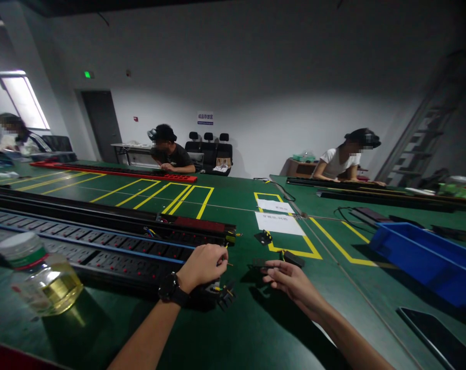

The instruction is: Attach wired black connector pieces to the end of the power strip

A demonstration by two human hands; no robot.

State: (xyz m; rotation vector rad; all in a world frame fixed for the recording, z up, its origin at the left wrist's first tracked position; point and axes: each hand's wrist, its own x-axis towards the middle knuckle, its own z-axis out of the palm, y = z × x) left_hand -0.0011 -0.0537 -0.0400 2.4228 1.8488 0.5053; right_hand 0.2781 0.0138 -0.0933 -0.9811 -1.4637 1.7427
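My left hand point(207, 264), with a black watch on its wrist, rests over the end of a black power strip point(140, 270). Its fingers are pinched together at a thin wire point(230, 264) that pokes out beside the fingertips. Below it, a black end piece point(226, 296) with short wires juts from the strip's end. My right hand point(289, 281) is closed on a small flat black plastic part point(258, 263), held just above the green table. Behind those fingers lies a black block point(294, 258) with a yellow-green wire.
More long strips point(102, 216) lie at the left, behind a bottle of yellow liquid point(43, 277). White paper sheets point(281, 224) and a small black part point(264, 237) sit ahead. A blue bin point(422, 262) and a phone point(441, 336) are at right. Several people work across the table.
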